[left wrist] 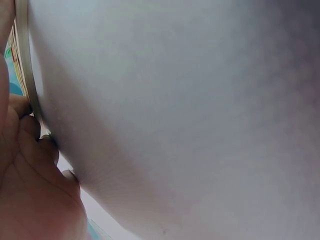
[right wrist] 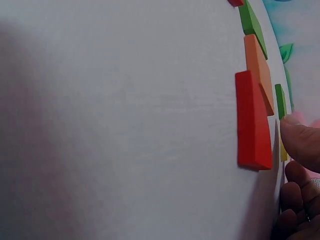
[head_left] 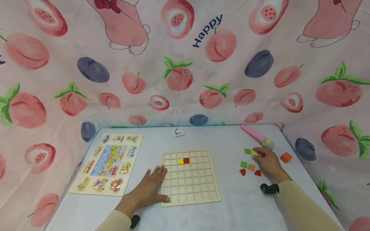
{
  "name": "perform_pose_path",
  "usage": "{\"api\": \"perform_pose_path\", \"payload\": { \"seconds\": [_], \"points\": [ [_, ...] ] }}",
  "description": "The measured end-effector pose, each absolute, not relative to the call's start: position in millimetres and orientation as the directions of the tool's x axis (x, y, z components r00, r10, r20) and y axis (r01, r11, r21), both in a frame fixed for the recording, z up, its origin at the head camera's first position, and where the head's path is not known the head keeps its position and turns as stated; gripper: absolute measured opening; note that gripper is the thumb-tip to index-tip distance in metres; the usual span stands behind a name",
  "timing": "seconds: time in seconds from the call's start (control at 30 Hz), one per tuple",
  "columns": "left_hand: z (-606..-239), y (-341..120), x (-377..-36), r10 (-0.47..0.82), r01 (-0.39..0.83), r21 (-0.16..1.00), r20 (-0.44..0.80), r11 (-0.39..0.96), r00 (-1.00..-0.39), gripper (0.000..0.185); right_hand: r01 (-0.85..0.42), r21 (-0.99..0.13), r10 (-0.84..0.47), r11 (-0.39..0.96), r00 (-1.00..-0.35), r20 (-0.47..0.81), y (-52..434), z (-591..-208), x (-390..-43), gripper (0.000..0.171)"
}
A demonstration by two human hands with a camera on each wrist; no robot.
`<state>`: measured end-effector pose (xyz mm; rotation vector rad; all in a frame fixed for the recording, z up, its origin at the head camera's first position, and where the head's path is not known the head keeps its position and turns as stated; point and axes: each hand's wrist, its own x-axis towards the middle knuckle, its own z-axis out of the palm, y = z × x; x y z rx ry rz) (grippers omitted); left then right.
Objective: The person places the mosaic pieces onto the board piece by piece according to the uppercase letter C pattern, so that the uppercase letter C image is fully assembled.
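Note:
A wooden grid board (head_left: 190,186) lies mid-table with a yellow piece (head_left: 180,161) and a red piece (head_left: 186,160) set side by side in its second row. My left hand (head_left: 153,186) lies flat against the board's left edge, thumb on its near corner; the left wrist view shows the fingers (left wrist: 30,150) touching the board's rim (left wrist: 26,75). My right hand (head_left: 264,157) pinches a small yellow piece (head_left: 254,152) among loose pieces: green (head_left: 247,150), green (head_left: 244,164), orange (head_left: 251,167), red (head_left: 242,172), red (head_left: 257,173). In the right wrist view, the thumb (right wrist: 302,142) sits by the yellow piece (right wrist: 283,152), behind a red piece (right wrist: 252,122).
A vehicle puzzle board (head_left: 108,163) lies at the left. A pink toy microphone (head_left: 257,136) lies behind my right hand, an orange piece (head_left: 286,157) to its right. A small card (head_left: 177,132) sits at the table's back edge. Fruit-print cloth (head_left: 185,64) surrounds the white table (head_left: 231,208).

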<state>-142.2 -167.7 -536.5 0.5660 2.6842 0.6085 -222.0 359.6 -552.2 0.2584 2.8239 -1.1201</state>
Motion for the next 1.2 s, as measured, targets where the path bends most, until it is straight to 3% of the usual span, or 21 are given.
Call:
{"api": "perform_pose_path", "payload": {
  "seconds": [0.27, 0.43, 0.73, 1.03, 1.2],
  "points": [
    [-537, -169, -141, 0.447, 0.304, 0.478, -0.220, 0.824, -0.867, 0.123, 0.147, -0.647, 0.095, 0.748, -0.989, -0.115, 356, -553, -219, 0.038],
    [-538, -170, -141, 0.446, 0.304, 0.474, -0.222, 0.827, -0.867, 0.123, 0.061, -0.659, 0.009, 0.749, -0.997, -0.082, 358, -548, -212, 0.026],
    [-538, -170, -143, 0.449, 0.306, 0.473, -0.223, 0.826, -0.865, 0.122, 0.097, -0.643, 0.064, 0.760, -0.995, -0.075, 361, -546, -202, 0.049],
    [-540, -170, -144, 0.441, 0.309, 0.449, -0.226, 0.838, -0.868, 0.123, 0.090, -0.611, 0.039, 0.786, -0.995, -0.097, 355, -548, -204, 0.037],
    [-539, -169, -143, 0.440, 0.308, 0.449, -0.228, 0.839, -0.869, 0.123, 0.122, -0.631, 0.047, 0.766, -0.990, -0.134, 359, -543, -200, 0.047]
  ]
}}
